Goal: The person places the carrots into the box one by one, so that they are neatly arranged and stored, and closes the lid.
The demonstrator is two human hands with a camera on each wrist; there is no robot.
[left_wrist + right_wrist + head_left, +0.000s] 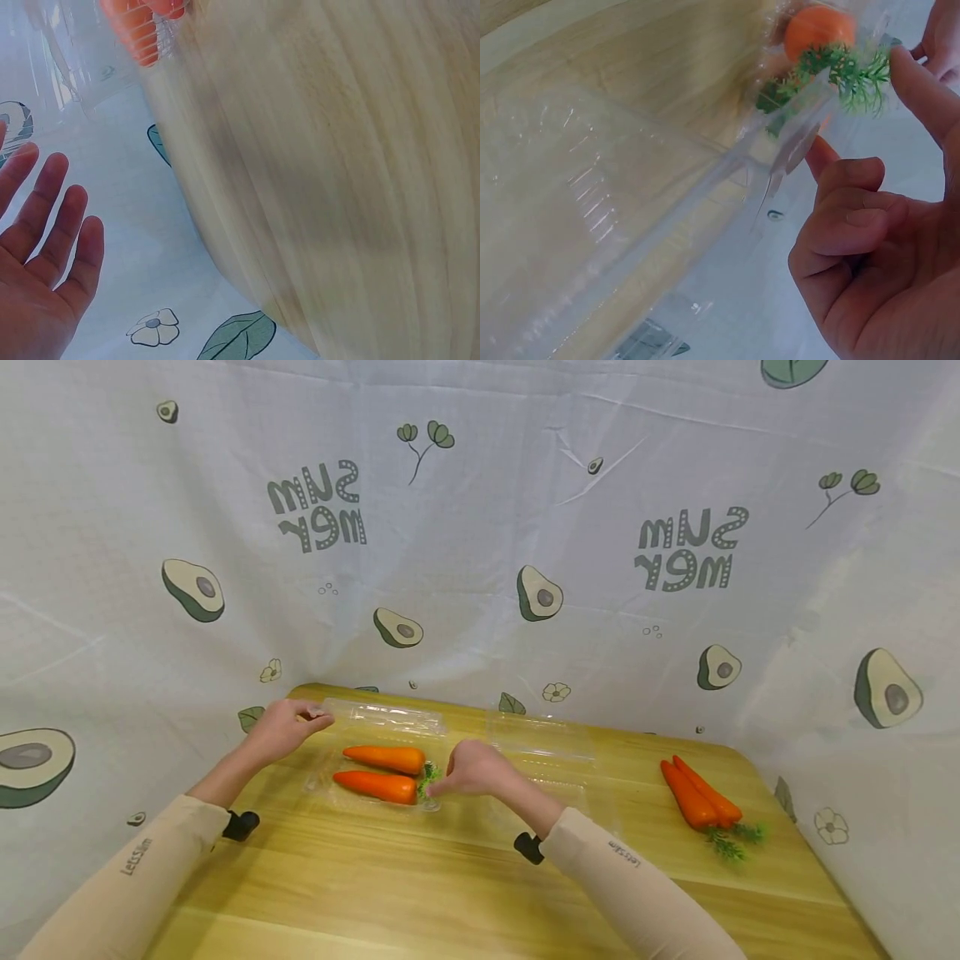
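Head view: we look down on a wooden counter (360,881) backed by a pale sheet (465,510) printed with avocados.
Carrot pair: two orange carrots (377,787) lie side by side in the left clear container (318,783), green tops (430,771) to the right; its lid (397,718) stands open on the far side.
Left hand: we see the left hand (279,732) at the lid's left end, outer fingers loosely spread; we cannot tell whether thumb and index grip plastic.
Right hand: we find the right hand (480,768) beside the green tops, several fingers curled, index tip against clear plastic; we cannot tell whether it pinches.
Second container: another clear container (540,739), open, near the middle.
Far right: two more carrots (696,797) on the counter.
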